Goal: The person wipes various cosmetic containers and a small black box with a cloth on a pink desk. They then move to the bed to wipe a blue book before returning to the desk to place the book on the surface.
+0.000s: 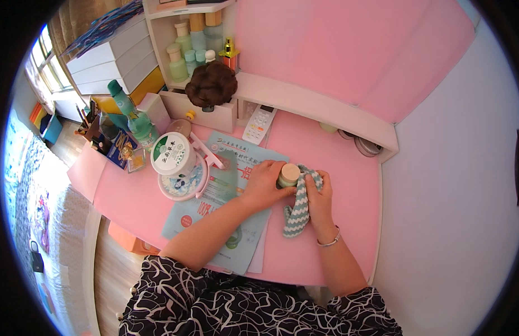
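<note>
My left hand (264, 185) grips a small pale green cosmetic jar (288, 181) with a light wood-look lid (290, 172). In my right hand (319, 196) is a striped green and white cloth (301, 206), bunched up against the jar's right side. The cloth's loose end hangs down toward me. Both hands are over the pink desktop (347, 227), just right of a light blue printed booklet (242, 239). My left forearm crosses above that booklet and hides part of it.
A white lidded tub (174, 155) stands left, by a round pink-rimmed mirror (203, 176). Behind are a white remote control (259, 124), a drawer (209, 115) with a brown hairpiece (212, 84) above it, and shelved bottles (183, 40). Round containers (367, 147) sit under the raised ledge (318, 98).
</note>
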Available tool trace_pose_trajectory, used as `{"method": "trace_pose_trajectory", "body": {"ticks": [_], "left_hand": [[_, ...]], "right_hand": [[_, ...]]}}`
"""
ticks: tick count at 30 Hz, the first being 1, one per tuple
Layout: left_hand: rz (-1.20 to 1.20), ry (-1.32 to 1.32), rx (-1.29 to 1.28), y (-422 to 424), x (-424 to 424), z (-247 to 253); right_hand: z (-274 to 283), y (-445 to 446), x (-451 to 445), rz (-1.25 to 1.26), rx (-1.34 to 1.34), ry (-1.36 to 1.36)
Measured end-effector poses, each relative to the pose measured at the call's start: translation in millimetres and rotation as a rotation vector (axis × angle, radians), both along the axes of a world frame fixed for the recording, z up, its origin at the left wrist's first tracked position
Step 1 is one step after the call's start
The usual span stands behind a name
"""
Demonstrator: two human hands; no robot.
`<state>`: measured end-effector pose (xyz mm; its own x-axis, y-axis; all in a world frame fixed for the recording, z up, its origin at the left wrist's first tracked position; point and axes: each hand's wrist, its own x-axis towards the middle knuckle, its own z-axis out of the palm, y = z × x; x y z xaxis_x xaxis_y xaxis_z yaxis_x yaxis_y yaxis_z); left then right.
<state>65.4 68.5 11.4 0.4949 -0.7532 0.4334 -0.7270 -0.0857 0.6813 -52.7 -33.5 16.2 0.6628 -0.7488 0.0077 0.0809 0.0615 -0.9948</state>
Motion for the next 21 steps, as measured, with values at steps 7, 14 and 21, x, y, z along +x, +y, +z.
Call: {"method": "trace_pose_trajectory", "body": {"ticks": [7, 14, 21], "left_hand": [[0.021, -0.193, 0.044, -3.5, -4.5, -1.2], [0.098, -0.223, 0.173, -30.2, 11.9, -4.4], [0.311, -0.131, 0.2, -83.5, 33.0, -7.1]], "right_hand": [[-1.7, -8.4, -0.2, -0.018, -0.117, 0.001], [5.4, -7.6, 5.0, -0.048, -0.08, 0.018], [-0.6, -46.0, 27.2, 0.016, -0.41, 0.311]]}}
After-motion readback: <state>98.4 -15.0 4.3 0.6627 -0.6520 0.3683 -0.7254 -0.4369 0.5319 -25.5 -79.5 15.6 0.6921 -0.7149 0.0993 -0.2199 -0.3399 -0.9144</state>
